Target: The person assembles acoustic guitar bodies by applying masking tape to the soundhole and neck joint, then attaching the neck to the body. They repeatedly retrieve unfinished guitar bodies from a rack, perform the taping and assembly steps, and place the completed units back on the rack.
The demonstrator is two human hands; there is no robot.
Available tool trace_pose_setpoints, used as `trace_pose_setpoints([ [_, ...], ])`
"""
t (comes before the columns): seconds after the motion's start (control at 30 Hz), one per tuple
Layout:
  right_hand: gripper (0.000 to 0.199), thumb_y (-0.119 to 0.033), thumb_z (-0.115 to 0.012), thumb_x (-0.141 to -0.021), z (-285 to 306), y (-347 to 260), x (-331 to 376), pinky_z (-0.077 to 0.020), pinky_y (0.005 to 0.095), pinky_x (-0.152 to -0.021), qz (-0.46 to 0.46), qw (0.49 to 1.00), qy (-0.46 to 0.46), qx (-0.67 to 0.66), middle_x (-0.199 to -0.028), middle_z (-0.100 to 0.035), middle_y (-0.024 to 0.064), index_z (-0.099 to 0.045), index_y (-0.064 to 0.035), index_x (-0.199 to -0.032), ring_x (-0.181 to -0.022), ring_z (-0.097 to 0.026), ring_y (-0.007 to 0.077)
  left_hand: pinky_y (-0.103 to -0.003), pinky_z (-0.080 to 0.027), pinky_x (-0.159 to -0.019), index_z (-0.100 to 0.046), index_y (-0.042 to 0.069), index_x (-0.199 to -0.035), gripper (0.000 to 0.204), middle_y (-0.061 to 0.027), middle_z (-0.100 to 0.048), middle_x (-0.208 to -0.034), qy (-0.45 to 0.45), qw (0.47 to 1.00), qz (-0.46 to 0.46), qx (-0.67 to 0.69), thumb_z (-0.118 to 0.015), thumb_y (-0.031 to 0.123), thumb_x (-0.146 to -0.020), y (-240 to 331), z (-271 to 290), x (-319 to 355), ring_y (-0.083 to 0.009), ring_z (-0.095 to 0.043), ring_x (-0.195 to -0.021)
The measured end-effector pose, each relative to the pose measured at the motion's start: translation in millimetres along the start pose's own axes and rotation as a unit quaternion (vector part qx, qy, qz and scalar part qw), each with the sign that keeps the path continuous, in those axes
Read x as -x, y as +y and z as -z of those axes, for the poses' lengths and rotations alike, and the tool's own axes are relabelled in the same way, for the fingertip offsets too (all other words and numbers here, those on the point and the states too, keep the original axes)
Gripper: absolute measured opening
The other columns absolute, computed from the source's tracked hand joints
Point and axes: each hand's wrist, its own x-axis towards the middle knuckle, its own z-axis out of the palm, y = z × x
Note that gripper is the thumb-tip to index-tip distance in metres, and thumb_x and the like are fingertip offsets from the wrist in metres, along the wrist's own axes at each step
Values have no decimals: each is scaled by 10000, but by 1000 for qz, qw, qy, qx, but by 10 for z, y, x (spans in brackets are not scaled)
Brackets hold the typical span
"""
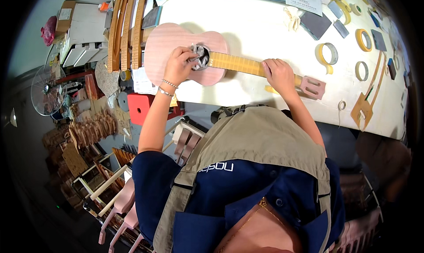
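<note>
A small unfinished ukulele (165, 41) of pale pink wood lies face up on the white table, its body to the left. Yellow masking tape (236, 64) covers the fretboard, and the slotted headstock (314, 87) points right. My left hand (180, 64) is at the sound hole, fingers closed on a crumpled grey-white wad (197, 64), perhaps paper or plastic, that partly fills the opening. How deep the wad goes is hidden. Near the headstock end, my right hand (279, 75) grips the neck, thumb on the taped fretboard and fingers over its edge.
Several tape rolls (364, 40) and dark sanding blocks (316, 24) lie on the table's right, beside a flat wooden template (363, 113). Printed sheets (304, 0) are at the far edge. Fretted necks (126, 32) stand at the left, with a red stool (140, 109) below.
</note>
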Motion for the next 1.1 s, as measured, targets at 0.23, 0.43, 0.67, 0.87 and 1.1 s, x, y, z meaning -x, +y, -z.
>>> trace_pose_setpoints([
  [0.23,153,-173,-593,-839,28,-33,0,-458,353,-590,-1,1000,-3,-2,-653,-597,71,-596,-60,-735,-632,-571,241,-417,-371,-896,-615,108,-809,153,-66,-637,-723,-65,975,-97,-191,-569,-11,-723,3,-201,-20,-243,-600,-756],
  [0.43,156,-179,-593,-840,-15,2,26,-456,354,-590,-1,1000,14,2,-643,-591,63,-597,-68,-731,-631,-570,240,-397,-349,-862,-630,127,-873,208,-26,-642,-791,18,989,-77,-128,-551,-1,-728,256,110,-68,-214,-595,-834],
  [0.67,165,-188,-592,-841,-8,-2,23,-457,349,-586,8,1000,21,2,-636,-589,63,-598,-67,-730,-622,-570,233,-408,-324,-868,-661,158,-763,111,25,-620,-820,-86,956,-144,-241,-602,66,-748,148,21,7,-158,-557,-881],
  [0.87,149,-180,-601,-832,-2,8,48,-459,342,-583,4,1000,22,5,-634,-584,61,-602,-69,-733,-620,-567,233,-412,-337,-954,-651,80,-966,221,-52,-652,-893,-270,947,-8,-171,-496,34,-816,224,122,-201,-234,-596,-941],
  [1.1,35,-66,-654,-754,50,-36,17,-463,330,-605,36,991,95,-83,-743,-601,59,-619,-70,-751,-683,-570,234,-334,-495,-701,-658,41,-898,172,-87,-656,-804,151,988,-7,38,-553,35,-762,531,89,-241,-233,-634,-772],
])
